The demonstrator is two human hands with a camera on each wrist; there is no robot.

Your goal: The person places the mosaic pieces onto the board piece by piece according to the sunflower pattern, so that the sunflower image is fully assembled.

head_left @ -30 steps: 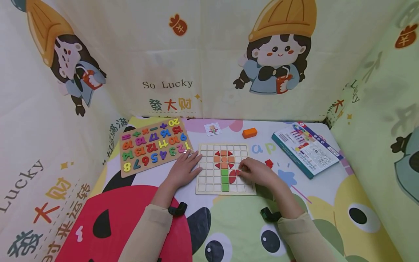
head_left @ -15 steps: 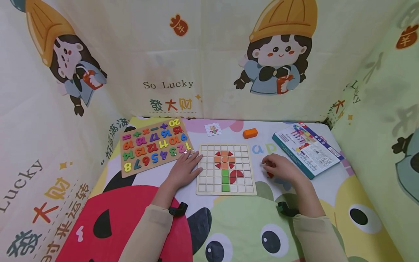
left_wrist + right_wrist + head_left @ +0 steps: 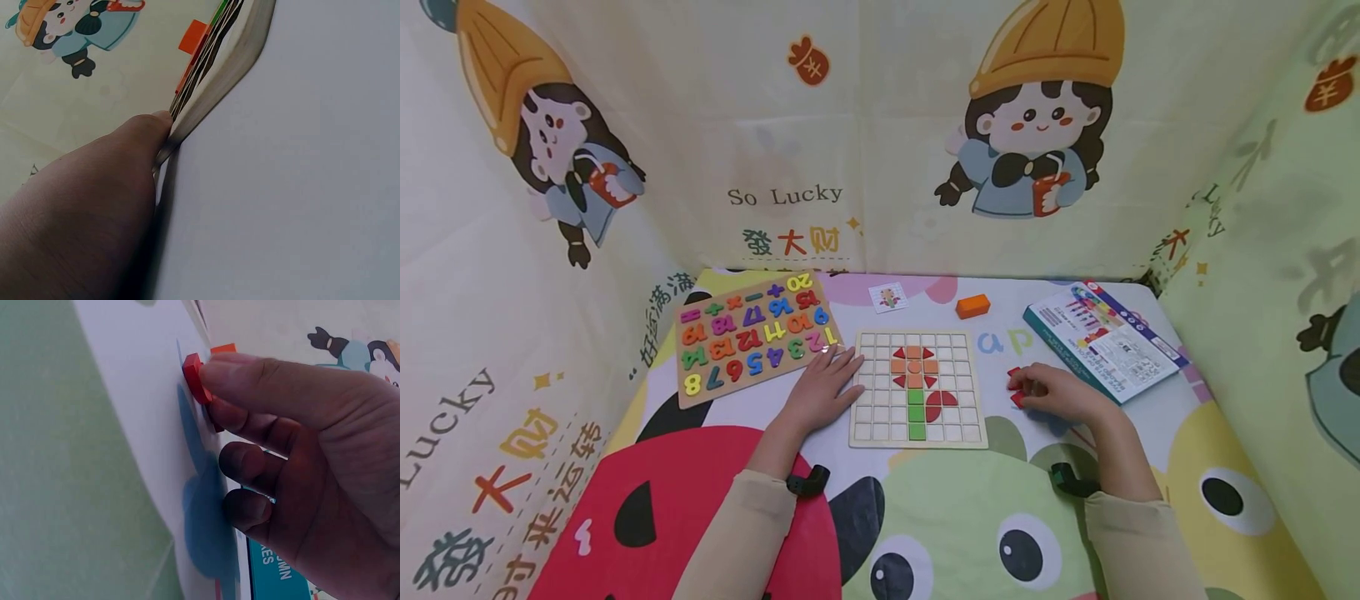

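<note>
A wooden grid board [image 3: 868, 422] lies mid-table. On it sit orange squares with small red triangles, a column of green squares [image 3: 917, 413] and red rounded pieces [image 3: 934, 405]. My left hand [image 3: 823, 387] rests at the board's left edge, fingers spread; in the left wrist view its thumb touches the board's rim [image 3: 215, 94]. Right of the board, my right hand [image 3: 1060, 393] pinches a small red block [image 3: 195, 378] between thumb and index finger, close over the table. Another red piece [image 3: 1013, 379] shows beside those fingertips, partly hidden.
A number puzzle board [image 3: 752, 333] lies left of the grid board, near my left fingertips. Behind are a small pattern card [image 3: 888, 297] and an orange block [image 3: 973, 306]. A flat teal-edged box [image 3: 1101, 342] lies beyond my right hand. Printed cloth walls surround the table.
My right hand has moved right, off the grid board to the loose red pieces, and now pinches one. A second red rounded piece is uncovered on the board. The left hand stays put.
</note>
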